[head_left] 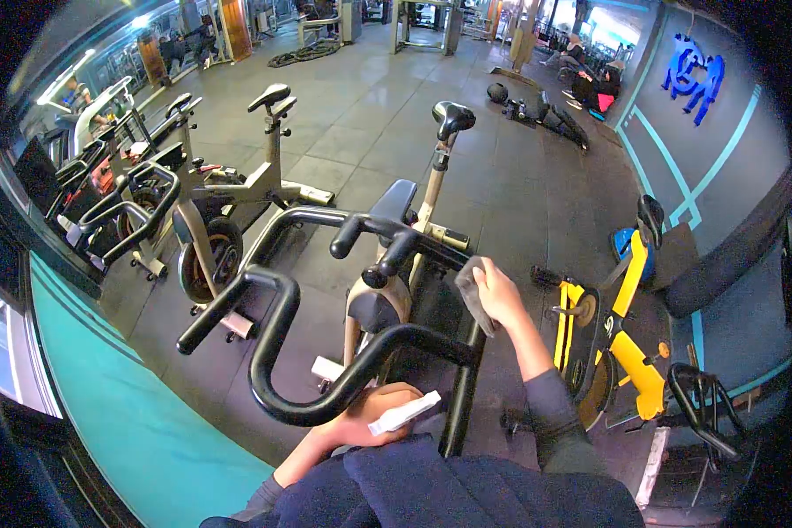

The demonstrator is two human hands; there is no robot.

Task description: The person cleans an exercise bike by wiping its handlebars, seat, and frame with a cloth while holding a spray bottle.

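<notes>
Black curved handlebars point(277, 387) of an exercise bike spread out in front of me. My right hand point(500, 295) is closed on a grey cloth point(475, 295), pressed against the right side of the handlebar. Low down, close to my body, my left hand point(361, 421) is wrapped round a white oblong object point(405, 413). Its lower part is hidden, so its kind cannot be made out. Beyond the bars are the bike's black saddle point(454, 117) and pale frame.
More pale exercise bikes point(207, 251) stand at the left. A yellow bike point(629, 352) is at the right, near the grey wall with turquoise stripes. A person point(541, 114) lies on the dark floor farther back, and others sit by the wall. A turquoise panel point(123, 405) runs along the lower left.
</notes>
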